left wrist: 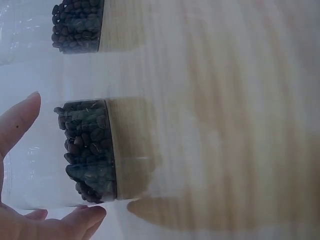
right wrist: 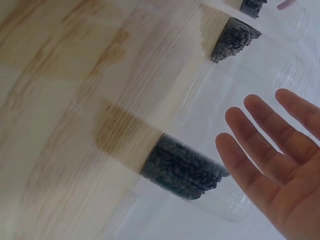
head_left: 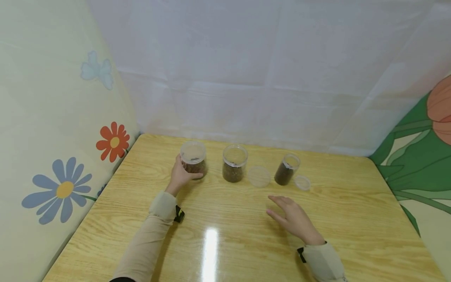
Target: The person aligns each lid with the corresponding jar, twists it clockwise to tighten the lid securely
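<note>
My left hand (head_left: 181,175) is around the left clear jar (head_left: 194,166), thumb across its near side and fingers along its left side. Dark beans (left wrist: 90,145) fill the lower part of this jar, and a clear lid (head_left: 193,150) appears to cover its top. My right hand (head_left: 290,217) is held above the table with fingers extended and nothing in it. Beyond it, a narrow jar (head_left: 284,172) of dark beans stands uncovered, and a small clear lid (head_left: 302,183) lies to its right.
An open middle jar (head_left: 233,170), partly filled with beans, stands right of the left jar. Between it and the narrow jar lies a larger clear lid (head_left: 258,176). The wooden table (head_left: 239,243) meets a pale cloth (head_left: 246,98) at the back.
</note>
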